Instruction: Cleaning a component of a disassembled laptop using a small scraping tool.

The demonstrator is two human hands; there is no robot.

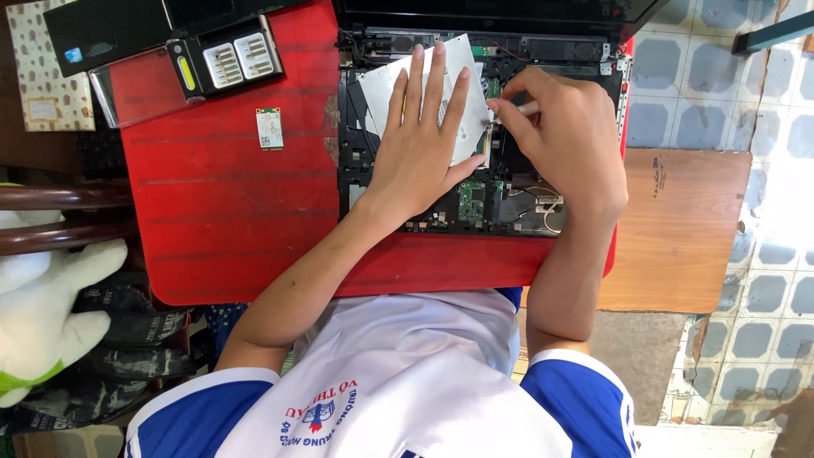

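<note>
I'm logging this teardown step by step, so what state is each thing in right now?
Laptop: opened up, internals exposed.
Silver drive: lying flat in the laptop, pressed down.
Left hand: flat, fingers spread on the drive.
Right hand: pinching a thin tool at the drive's edge.
Thin tool: held, mostly hidden.
Small green card: loose on the red table.
Black bit case: open.

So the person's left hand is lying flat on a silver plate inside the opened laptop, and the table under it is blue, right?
Not quite. The table is red, not blue; the head view shows it plainly. The rest holds: the left hand lies flat on the silver plate inside the opened laptop.
</note>
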